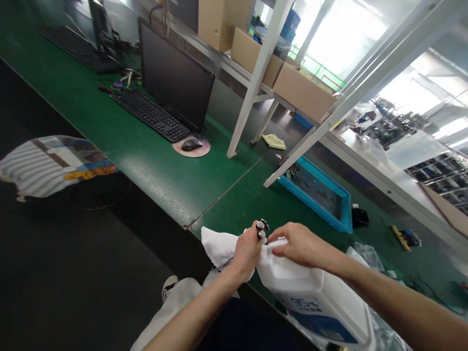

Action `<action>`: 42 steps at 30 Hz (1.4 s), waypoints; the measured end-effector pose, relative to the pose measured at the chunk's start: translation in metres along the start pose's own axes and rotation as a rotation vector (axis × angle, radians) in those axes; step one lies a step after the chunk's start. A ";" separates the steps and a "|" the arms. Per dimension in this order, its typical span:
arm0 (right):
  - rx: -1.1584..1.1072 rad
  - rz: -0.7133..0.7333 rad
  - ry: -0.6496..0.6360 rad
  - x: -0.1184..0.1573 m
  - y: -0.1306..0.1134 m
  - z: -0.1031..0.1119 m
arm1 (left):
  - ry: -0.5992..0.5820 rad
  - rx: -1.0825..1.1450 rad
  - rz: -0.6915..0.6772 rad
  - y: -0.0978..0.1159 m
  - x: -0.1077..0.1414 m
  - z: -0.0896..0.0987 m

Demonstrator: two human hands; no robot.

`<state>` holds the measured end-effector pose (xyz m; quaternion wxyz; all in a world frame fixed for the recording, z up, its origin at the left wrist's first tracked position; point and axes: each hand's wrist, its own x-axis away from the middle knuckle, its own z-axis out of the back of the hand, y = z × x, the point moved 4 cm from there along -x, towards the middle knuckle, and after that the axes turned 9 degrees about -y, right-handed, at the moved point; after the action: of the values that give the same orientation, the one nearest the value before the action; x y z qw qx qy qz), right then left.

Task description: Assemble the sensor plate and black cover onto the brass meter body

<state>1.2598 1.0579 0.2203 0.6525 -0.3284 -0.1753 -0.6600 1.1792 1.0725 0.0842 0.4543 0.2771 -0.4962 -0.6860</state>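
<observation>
1. Gripping the white cloth, the left hand is bunched into a fist, with one end of the fabric sticking out on its far left side. Small dark pieces with shiny round ends show at the top of this fist; they are too small to name with confidence.

2. The right hand has its fingers curled at the top of the white jug, close to the neck. How firmly they press, I cannot tell.

3. The jug lies to the right of the left hand and beneath the right forearm. Its long axis slants from the neck, up by the two hands, to the base at the lower right, so it appears tipped with its top toward the left fist.

4. The key relation is neck to cloth: the neck end sits right beside the left fist, between the two hands. The right hand is nearer to the jug's body, the left to its mouth. The mouth itself is hidden, so contact with the fabric and any flow cannot be made out.

5. Both hands work near the front edge of the green table; the blue tray lies beyond the right hand.
</observation>
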 end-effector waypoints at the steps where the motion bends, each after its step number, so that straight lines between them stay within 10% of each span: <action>1: 0.008 0.002 0.001 0.000 -0.003 0.003 | 0.004 0.007 0.005 -0.001 -0.001 0.001; 15: -0.197 0.137 0.198 0.015 0.019 -0.022 | -0.010 -0.119 -0.072 0.014 -0.004 0.024; 29: -0.050 0.074 0.153 0.005 -0.008 0.007 | 0.045 0.058 0.017 0.000 -0.008 0.023; 42: -0.473 0.317 0.287 -0.006 0.042 -0.017 | 0.447 0.678 0.126 -0.018 -0.032 0.069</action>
<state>1.2971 1.0470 0.1956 0.6709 -0.3977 0.1299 -0.6123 1.1293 1.1325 0.0892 0.4751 0.5224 -0.5991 -0.3774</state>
